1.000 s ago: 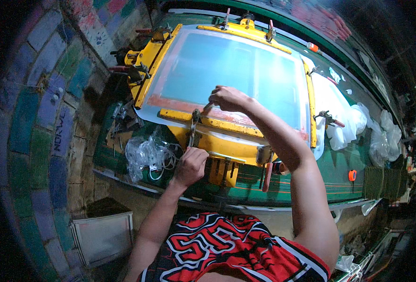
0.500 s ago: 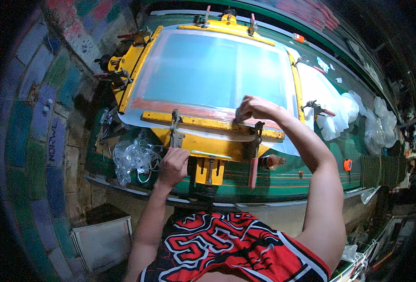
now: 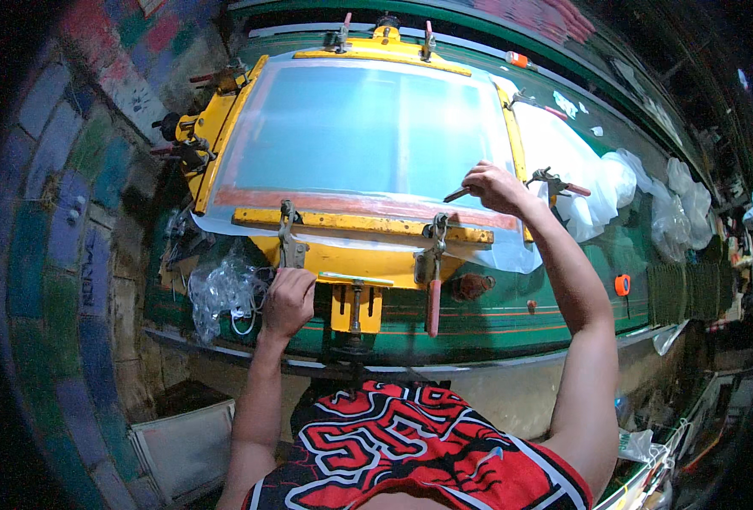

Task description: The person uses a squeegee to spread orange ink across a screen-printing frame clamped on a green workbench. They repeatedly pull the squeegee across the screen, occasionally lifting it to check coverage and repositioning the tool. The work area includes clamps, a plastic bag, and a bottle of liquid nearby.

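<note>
A yellow clamping frame (image 3: 420, 272) holds a pale blue mesh screen (image 3: 334, 127) bordered by a faded red band. My left hand (image 3: 289, 302) is curled at the lower end of the near-left toggle clamp (image 3: 287, 238), apparently around its handle, which my fingers hide. My right hand (image 3: 494, 189) pinches a thin dark tool (image 3: 456, 195) over the lower right part of the screen. The near-right toggle clamp (image 3: 434, 276) has its red handle pointing down. More clamps (image 3: 198, 154) line the other sides.
On the green table (image 3: 597, 297) are white plastic sheets (image 3: 576, 153), crumpled clear plastic with cords (image 3: 223, 297), a small bottle (image 3: 474, 287) and an orange tape measure (image 3: 621, 286). A painted block wall (image 3: 62, 255) runs along the left; a pale framed panel (image 3: 181, 455) stands low by it.
My right hand has moved rightward from near the left clamp along the red band, and the dark tool now shows clearly. The whole scene has shifted left in view. My left hand stays at its clamp.
</note>
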Demonstrator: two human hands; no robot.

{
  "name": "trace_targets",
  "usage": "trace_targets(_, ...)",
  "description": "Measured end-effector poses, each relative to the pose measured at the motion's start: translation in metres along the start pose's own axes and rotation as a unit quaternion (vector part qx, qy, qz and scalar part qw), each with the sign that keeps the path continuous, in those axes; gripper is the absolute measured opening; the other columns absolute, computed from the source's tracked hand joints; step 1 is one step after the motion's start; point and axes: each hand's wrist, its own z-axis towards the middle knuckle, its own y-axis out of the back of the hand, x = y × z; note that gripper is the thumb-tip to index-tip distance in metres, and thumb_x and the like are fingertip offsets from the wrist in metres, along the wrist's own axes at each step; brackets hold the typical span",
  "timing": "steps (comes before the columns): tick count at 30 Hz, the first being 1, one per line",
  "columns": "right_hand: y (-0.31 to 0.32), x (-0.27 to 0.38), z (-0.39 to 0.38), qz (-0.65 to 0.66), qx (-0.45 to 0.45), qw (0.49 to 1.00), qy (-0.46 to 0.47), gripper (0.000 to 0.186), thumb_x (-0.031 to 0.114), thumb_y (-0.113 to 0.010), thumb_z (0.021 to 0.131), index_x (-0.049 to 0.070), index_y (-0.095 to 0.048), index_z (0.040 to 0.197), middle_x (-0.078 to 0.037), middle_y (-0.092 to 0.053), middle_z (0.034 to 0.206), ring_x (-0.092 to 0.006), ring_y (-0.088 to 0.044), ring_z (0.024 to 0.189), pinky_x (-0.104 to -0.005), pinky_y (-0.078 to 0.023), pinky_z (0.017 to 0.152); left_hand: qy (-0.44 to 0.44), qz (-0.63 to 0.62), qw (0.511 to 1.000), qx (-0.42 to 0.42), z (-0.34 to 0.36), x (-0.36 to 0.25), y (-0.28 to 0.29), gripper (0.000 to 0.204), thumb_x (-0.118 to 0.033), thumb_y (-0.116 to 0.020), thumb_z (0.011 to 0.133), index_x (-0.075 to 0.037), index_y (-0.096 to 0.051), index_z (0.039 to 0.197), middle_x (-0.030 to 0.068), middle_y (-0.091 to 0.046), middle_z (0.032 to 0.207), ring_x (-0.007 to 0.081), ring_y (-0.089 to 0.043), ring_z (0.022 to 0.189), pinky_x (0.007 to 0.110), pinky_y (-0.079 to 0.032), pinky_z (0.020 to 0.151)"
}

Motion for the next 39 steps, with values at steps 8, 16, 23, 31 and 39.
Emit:
trace_targets(8,-0.048,0.058,0.142,-0.054,0.053,0.976,0.203,0.026,-0.001,-0.057,0.079,0.01,-0.073,0.096,-0.011,-0.071,0.098,-0.0291,-0.066,0.101,-0.0415,-0.05,0.1,0.004,0.014,1.0,0.002,-0.001,0.001,-0.001,0.013,-0.002,-0.069,0.082,-0.001,-0.065,0.095,0.0144,-0.068,0.096,0.0347,-0.066,0.095,0.046,-0.052,0.088)
trace_targets(16,-0.123,0.11,0.239,0.042,0.05,0.963,0.263,0.037,-0.006,-0.058,0.081,0.015,-0.077,0.104,-0.007,-0.072,0.106,-0.0297,-0.063,0.105,-0.038,-0.048,0.099,-0.002,-0.002,1.0,-0.004,0.001,0.003,-0.002,0.012,-0.002,-0.07,0.082,-0.001,-0.065,0.093,0.0135,-0.068,0.094,0.0334,-0.066,0.094,0.045,-0.052,0.088)
trace_targets(23,-0.1,0.103,0.214,0.117,0.063,0.931,0.339,0.036,-0.008,-0.062,0.075,0.011,-0.077,0.102,-0.007,-0.073,0.108,-0.0268,-0.064,0.107,-0.042,-0.044,0.105,0.007,-0.001,1.0,-0.002,0.001,0.004,-0.002,0.011,-0.002,-0.069,0.083,-0.001,-0.065,0.093,0.0139,-0.069,0.095,0.0336,-0.066,0.095,0.045,-0.052,0.088)
trace_targets(31,-0.066,0.075,0.161,0.095,0.078,0.924,0.363,0.013,0.0,-0.066,0.076,0.006,-0.071,0.087,-0.006,-0.073,0.101,-0.0298,-0.063,0.104,-0.0427,-0.044,0.103,0.011,0.003,1.0,0.004,0.001,0.001,-0.001,0.011,-0.002,-0.068,0.084,0.0,-0.065,0.094,0.0142,-0.068,0.096,0.0335,-0.066,0.095,0.045,-0.052,0.088)
trace_targets(39,-0.035,0.031,0.134,0.008,0.131,0.961,0.242,0.006,0.012,-0.073,0.071,0.006,-0.072,0.074,-0.012,-0.071,0.08,-0.0325,-0.065,0.092,-0.0409,-0.054,0.082,0.01,-0.002,1.0,-0.004,0.003,0.001,0.0,0.011,-0.001,-0.069,0.082,0.0,-0.065,0.093,0.0147,-0.068,0.093,0.034,-0.065,0.093,0.045,-0.052,0.086)
